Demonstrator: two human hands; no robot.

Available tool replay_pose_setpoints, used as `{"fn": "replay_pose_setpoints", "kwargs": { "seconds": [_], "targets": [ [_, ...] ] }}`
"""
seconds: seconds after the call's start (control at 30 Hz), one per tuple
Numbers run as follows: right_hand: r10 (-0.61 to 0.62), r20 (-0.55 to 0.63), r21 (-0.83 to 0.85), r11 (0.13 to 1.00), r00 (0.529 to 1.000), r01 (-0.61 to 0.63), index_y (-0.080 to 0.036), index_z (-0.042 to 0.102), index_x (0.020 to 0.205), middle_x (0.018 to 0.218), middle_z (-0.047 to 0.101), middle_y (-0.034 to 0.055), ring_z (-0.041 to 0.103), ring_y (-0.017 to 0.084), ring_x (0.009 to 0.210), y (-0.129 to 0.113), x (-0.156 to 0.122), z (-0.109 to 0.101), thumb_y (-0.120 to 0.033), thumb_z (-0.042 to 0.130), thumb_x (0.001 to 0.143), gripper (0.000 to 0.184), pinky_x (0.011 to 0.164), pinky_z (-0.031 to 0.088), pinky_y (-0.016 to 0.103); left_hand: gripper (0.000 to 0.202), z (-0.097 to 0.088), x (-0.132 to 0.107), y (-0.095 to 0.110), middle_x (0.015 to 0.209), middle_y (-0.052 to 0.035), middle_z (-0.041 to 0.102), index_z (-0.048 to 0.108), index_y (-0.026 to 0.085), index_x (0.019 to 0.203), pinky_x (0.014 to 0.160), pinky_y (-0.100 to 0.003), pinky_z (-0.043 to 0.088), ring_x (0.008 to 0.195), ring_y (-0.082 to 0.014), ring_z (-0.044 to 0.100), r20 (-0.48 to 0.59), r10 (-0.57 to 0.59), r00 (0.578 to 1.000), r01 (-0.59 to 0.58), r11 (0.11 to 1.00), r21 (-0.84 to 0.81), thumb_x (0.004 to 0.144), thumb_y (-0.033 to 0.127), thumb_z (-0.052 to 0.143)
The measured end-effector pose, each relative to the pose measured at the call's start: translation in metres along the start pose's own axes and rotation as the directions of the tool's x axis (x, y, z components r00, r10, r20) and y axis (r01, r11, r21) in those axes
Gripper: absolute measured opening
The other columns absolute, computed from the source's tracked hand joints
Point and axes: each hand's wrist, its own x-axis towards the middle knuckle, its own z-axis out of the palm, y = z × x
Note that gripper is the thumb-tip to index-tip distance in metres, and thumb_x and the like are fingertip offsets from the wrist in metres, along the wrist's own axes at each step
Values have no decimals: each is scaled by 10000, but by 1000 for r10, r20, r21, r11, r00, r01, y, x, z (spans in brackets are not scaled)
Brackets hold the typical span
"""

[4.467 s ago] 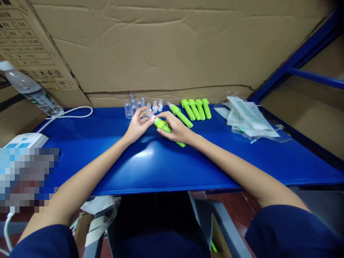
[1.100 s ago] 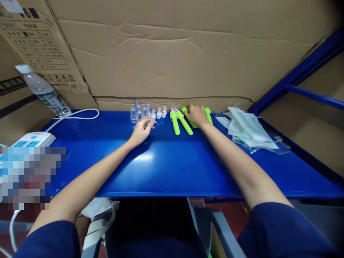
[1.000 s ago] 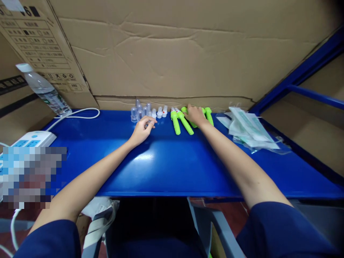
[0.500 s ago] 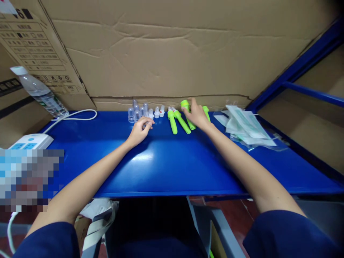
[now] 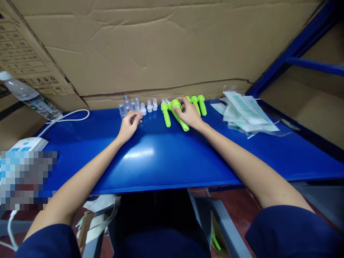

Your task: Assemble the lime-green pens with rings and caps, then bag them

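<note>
Right fingers (image 5: 180, 113) have a lime-green plastic torch-shaped tube (image 5: 176, 104) gripped by its head. Left fingers (image 5: 135, 121) are loosely curled near small clear plastic caps (image 5: 122, 109), can't tell if they're holding anything

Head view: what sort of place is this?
Probably a small-parts workstation, perhaps in a workshop. The signs: green torch-shaped pieces lined up on a blue tabletop, small clear plastic pieces grouped beside them, and cardboard walling the back.
</note>
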Motion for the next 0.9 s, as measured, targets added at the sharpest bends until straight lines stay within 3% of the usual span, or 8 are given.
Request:
{"fn": "replay_pose_setpoints", "kwargs": {
  "seconds": [0.13, 0.33, 0.47, 0.63, 0.77, 0.9],
  "targets": [
    [1, -25, 3, 1000, 1000, -1, -131, 481, 1396, 895, 707, 99, 648, 291, 820, 3, 2, -1, -421, 438, 960, 525, 793, 510, 396, 213, 3, 6, 12, 1072, -91, 698, 691, 176, 975, 758, -274, 528, 821, -145, 666, 2, 149, 989, -147, 976, 158, 955, 351, 571],
    [-34, -26, -6, 999, 999, 33, -141, 450, 1417, 908, 715, 95, 665, 278, 807, 10, 3, -1, -417, 424, 975, 522, 775, 510, 376, 208, 10, 39, 12, 1108, -90, 704, 646, 174, 1074, 825, -296, 517, 867, -163, 675, -9, 148, 989, -141, 959, 248, 880, 181, 573],
    [-48, -7, -30, 998, 999, 48, -135, 444, 1441, 949, 730, 111, 679, 293, 828, 11, 2, -1, -412, 435, 973, 544, 790, 511, 393, 287, 25, 64, 11, 1165, -112, 682, 636, 168, 1104, 968, -390, 491, 969, -218, 674, 7, 121, 993, -115, 915, 388, 839, 97, 552],
    [-58, -6, -78, 995, 998, 57, -135, 445, 1473, 967, 744, 124, 693, 317, 880, 6, 0, -6, -400, 440, 974, 565, 840, 513, 417, 439, 57, 87, 12, 1407, -220, 571, 584, 148, 1292, 1130, -602, 303, 1335, -407, 515, 103, 76, 992, -123, 776, 618, 853, 139, 579],
    [-86, -6, -85, 993, 996, 85, -131, 450, 1475, 1059, 753, 145, 695, 327, 919, 2, -2, -12, -399, 435, 980, 563, 873, 510, 434, 400, 67, 98, 8, 1257, -262, 667, 596, 95, 1261, 1117, -643, 279, 1209, -420, 610, 157, 19, 987, -130, 669, 732, 868, 165, 560],
    [-112, -4, -89, 990, 994, 111, -135, 457, 1473, 1112, 750, 152, 696, 333, 939, 1, -3, -14, -386, 442, 985, 550, 889, 501, 444, 280, 65, 103, 2, 1043, -214, 742, 660, 111, 1082, 1133, -636, 243, 1070, -376, 682, 194, 5, 981, -156, 612, 775, 875, 106, 471]
  ]
}}
